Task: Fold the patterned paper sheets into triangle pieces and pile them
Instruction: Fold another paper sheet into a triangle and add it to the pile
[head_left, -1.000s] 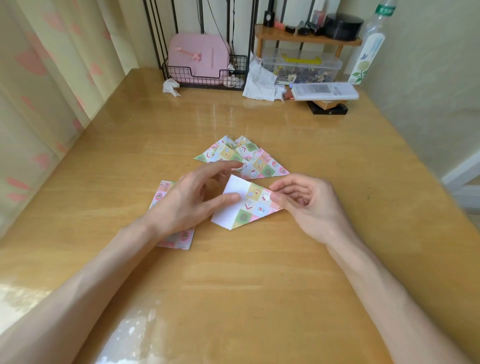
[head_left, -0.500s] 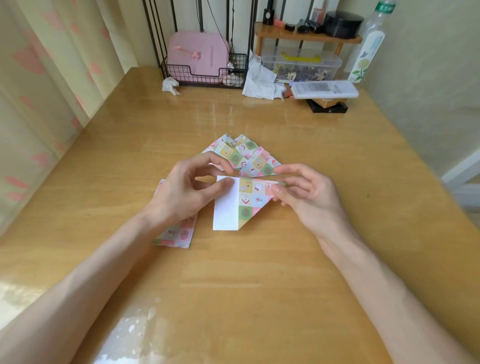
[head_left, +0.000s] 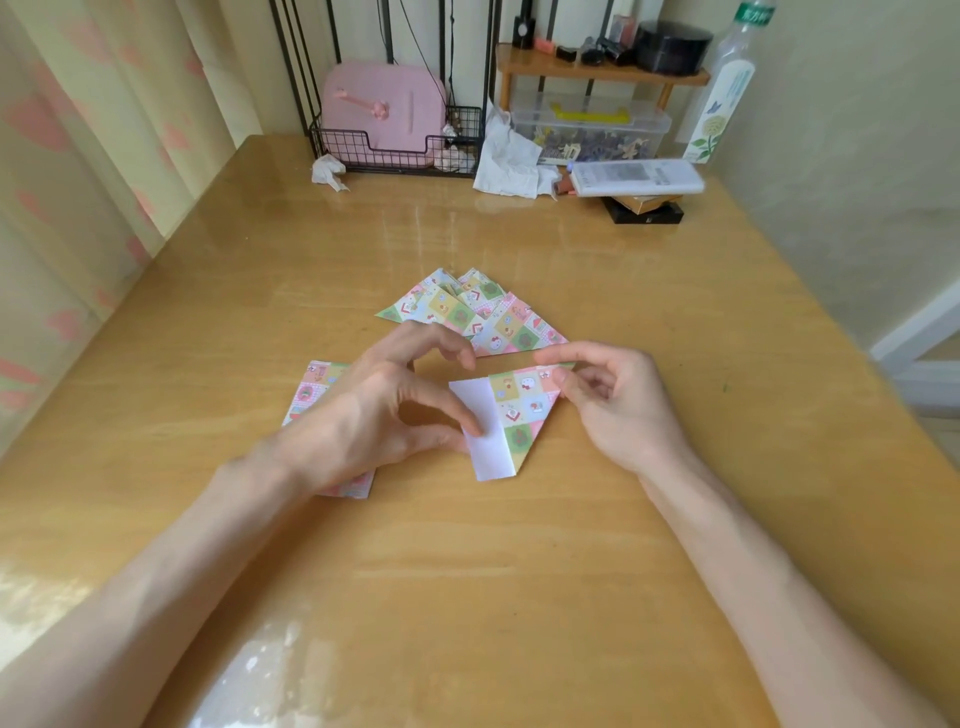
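Observation:
A half-folded patterned sheet (head_left: 519, 410) lies mid-table, with a white strip on its left and a patterned triangle flap on its right. My left hand (head_left: 374, 415) presses a thumb on the white strip, its other fingers arched above the paper. At the flap's right corner, my right hand (head_left: 618, 400) pinches the paper between thumb and fingers. Just behind the hands lies a fanned pile of folded patterned triangles (head_left: 472, 312). A stack of unfolded patterned sheets (head_left: 317, 389) sits under my left hand and wrist, mostly hidden.
The wooden table (head_left: 467, 571) carries clutter along its far edge: a black wire basket with a pink case (head_left: 384, 119), crumpled tissues (head_left: 509, 161), a clear plastic box (head_left: 592, 130), a white remote (head_left: 636, 176) and a bottle (head_left: 727, 88). A curtain hangs at the left.
The sheet has been turned clockwise, so its white strip now runs nearly straight toward me. My left fingers lifted off, leaving the thumb pressing; my right hand moved to the flap's far-right corner.

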